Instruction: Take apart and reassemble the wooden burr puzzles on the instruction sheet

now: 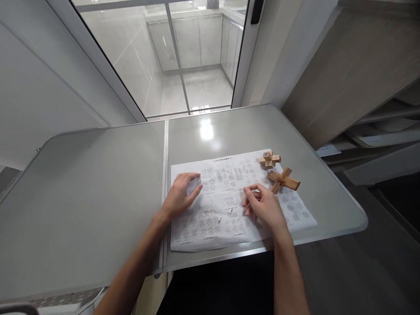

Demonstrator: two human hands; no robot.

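Left hand (182,194) and right hand (265,208) frame a creased printed sheet (210,197).
From afar, I see the left half open, apparently empty, perhaps steadying the paper; the right curls loosely, and I cannot tell whether it grips anything. A knobbly wooden block (269,159) and wooden cross (288,181) sit along its right edge, probably keeping most print uncovered.

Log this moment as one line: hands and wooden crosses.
left hand: over left part of printed sheet | right hand: near larger wooden cross | smaller wooden cross: at sheet's far right corner
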